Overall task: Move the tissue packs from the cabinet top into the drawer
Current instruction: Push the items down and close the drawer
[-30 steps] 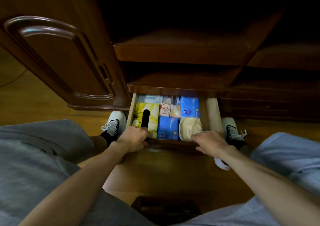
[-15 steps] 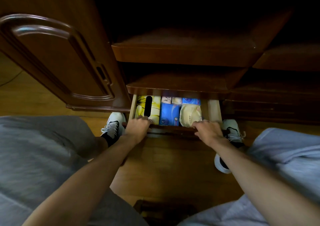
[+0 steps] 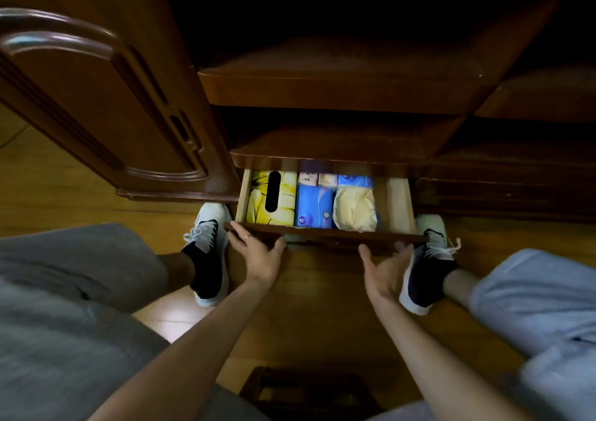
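Note:
The low wooden drawer (image 3: 398, 204) stands partly open under the cabinet shelf. Inside lie a yellow tissue box (image 3: 283, 207) with a dark slot, a blue tissue pack (image 3: 312, 206), a cream pack (image 3: 354, 209) and small packs (image 3: 325, 179) at the back, half hidden by the shelf. My left hand (image 3: 258, 256) has straight fingers touching the drawer's dark front panel (image 3: 325, 237) at its left end. My right hand (image 3: 385, 272) is palm up with straight fingers under the panel's right part. Neither hand holds a pack.
An open cabinet door (image 3: 106, 104) juts out at the left. Dark shelves (image 3: 338, 88) overhang the drawer. My feet in white shoes, the left one (image 3: 208, 227) and the right one (image 3: 430, 236), flank the drawer on the wooden floor. A dark object (image 3: 309, 395) lies on the floor near me.
The drawer has slid further in. Both hands went from gripping the top of the drawer front to open palms pressed against its face.

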Action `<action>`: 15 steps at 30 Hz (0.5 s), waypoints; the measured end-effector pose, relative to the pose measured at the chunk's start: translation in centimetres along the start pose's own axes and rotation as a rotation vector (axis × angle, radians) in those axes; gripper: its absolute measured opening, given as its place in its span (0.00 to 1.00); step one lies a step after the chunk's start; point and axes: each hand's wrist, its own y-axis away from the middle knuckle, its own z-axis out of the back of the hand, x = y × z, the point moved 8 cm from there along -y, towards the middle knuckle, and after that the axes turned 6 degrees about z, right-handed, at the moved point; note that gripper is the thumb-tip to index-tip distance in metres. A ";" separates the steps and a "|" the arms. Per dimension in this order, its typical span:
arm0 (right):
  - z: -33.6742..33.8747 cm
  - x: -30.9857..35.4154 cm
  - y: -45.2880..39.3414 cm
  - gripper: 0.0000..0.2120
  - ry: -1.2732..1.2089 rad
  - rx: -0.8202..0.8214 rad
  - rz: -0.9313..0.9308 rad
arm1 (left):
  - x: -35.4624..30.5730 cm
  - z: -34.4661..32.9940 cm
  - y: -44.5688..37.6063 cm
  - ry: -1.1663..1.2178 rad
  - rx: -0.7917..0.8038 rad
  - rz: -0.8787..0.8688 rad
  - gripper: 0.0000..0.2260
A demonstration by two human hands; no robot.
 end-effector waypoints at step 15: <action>-3.4 1.4 -2.8 0.61 0.001 0.008 0.138 | -0.8 -2.7 -4.4 -0.090 -0.255 -0.183 0.52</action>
